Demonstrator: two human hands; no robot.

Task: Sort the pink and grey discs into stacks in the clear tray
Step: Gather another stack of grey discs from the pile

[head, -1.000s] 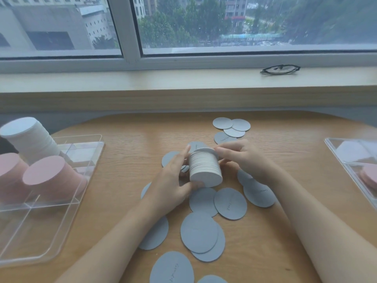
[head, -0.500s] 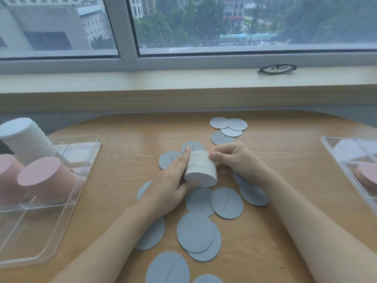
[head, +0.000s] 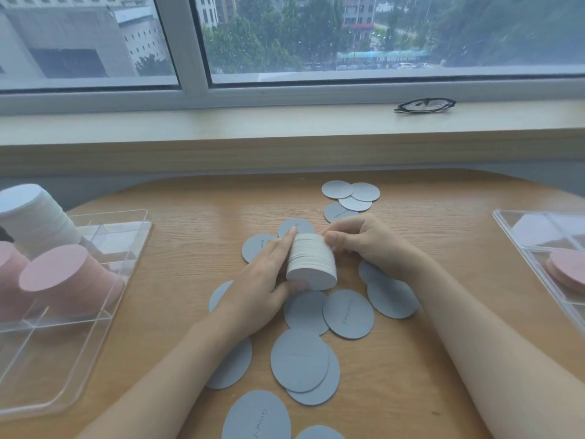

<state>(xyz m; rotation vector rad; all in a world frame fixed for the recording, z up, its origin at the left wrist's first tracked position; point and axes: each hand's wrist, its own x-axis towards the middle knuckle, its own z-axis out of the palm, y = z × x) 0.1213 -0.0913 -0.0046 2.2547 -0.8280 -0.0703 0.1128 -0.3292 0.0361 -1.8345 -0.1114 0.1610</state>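
At the centre of the wooden counter (head: 190,248), a person's left hand (head: 262,286) and right hand (head: 364,245) both grip a tilted stack of grey discs (head: 311,261), thumb and fingers curled round its sides. Loose grey discs (head: 348,313) lie scattered beneath and toward 6 and 12 o'clock. At 9 o'clock, the clear tray (head: 104,280) holds pink stacks (head: 63,280) and a pale stack (head: 34,217). A second tray (head: 519,229) sits at 3 o'clock.

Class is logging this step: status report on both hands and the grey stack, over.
Left hand and right hand both grip the grey stack above the table. Loose grey discs lie scattered below. Clear tray at left, path unobstructed.
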